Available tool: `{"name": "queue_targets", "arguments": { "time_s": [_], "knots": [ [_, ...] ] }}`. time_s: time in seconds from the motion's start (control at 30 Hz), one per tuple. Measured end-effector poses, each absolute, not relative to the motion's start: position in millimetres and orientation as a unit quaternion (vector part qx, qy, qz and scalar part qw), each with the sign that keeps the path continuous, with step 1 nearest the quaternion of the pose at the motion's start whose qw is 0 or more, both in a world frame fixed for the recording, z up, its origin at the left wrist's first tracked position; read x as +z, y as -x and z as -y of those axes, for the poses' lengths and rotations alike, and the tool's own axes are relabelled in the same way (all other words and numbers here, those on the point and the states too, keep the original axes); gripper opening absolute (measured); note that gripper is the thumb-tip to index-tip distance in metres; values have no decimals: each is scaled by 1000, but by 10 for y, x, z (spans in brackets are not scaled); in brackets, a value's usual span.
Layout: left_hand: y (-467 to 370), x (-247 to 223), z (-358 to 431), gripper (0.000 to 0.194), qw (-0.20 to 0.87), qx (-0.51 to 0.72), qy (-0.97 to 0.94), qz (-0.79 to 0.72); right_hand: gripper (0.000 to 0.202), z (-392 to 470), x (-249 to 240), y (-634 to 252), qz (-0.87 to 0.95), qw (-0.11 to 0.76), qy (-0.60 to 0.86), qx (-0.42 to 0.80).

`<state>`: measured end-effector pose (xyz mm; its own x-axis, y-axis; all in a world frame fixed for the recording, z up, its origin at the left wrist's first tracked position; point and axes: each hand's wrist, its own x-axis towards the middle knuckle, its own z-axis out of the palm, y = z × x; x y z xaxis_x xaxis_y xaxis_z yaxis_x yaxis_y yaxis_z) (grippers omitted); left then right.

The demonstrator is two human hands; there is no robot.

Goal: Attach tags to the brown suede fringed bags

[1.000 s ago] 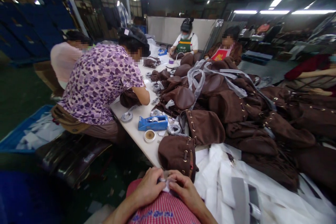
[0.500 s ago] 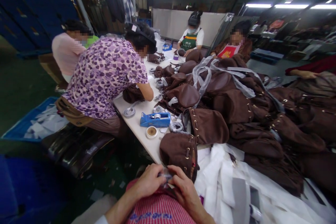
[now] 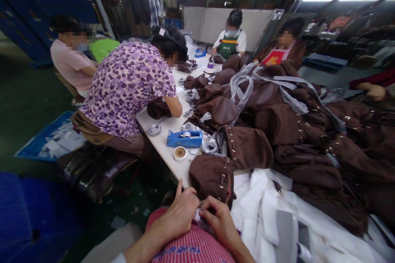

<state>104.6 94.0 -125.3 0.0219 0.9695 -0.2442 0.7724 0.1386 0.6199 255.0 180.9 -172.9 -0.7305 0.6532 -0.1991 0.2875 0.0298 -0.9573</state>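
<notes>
My left hand (image 3: 181, 210) and my right hand (image 3: 217, 217) are close together over my red-striped apron (image 3: 193, 244). Between their fingertips is a small, pale, partly see-through piece (image 3: 198, 215), too small and covered to name. My right thumb and fingers pinch it; the left fingers are curled against it, with one finger sticking up. Just beyond my hands, a brown drawstring bag (image 3: 210, 176) with gold eyelets lies on its side at the table's edge. Another brown bag (image 3: 249, 147) lies behind it.
A blue tape dispenser (image 3: 184, 139), a small round tub (image 3: 180, 153) and coiled grey cords (image 3: 210, 147) lie on the white table (image 3: 163, 154). Brown bags (image 3: 277, 123) are heaped at right, beside white wrapping sheets (image 3: 257, 201). A co-worker in a patterned shirt (image 3: 129, 86) leans in at left.
My hands have shifted slightly, my left hand turning so its back faces up and one finger sticks out. The view has swung a little to the left.
</notes>
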Motion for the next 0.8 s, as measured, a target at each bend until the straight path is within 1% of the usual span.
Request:
{"name": "queue_targets", "arguments": {
  "time_s": [0.1,0.23,0.43,0.6,0.73,0.8],
  "knots": [
    [-1061,-1215,-936,20,332,150,-606,-708,18,-1785,-1779,-2536,693,166,357,604],
    [-1084,-1149,-921,17,362,137,-540,-748,19,-1758,-1795,-2524,654,195,370,630],
    [-1034,-1141,-937,12,403,124,-515,-747,23,-1750,-1800,-2527,633,201,378,645],
    [-930,-1126,-977,12,449,150,-541,-695,23,-1798,-1801,-2492,630,205,387,641],
    [-935,-1205,-1002,6,474,183,-476,-718,21,-1837,-1797,-2464,665,208,380,608],
    [-965,-1269,-1022,7,483,205,-439,-729,19,-1850,-1785,-2446,685,216,371,589]
  ]
}}
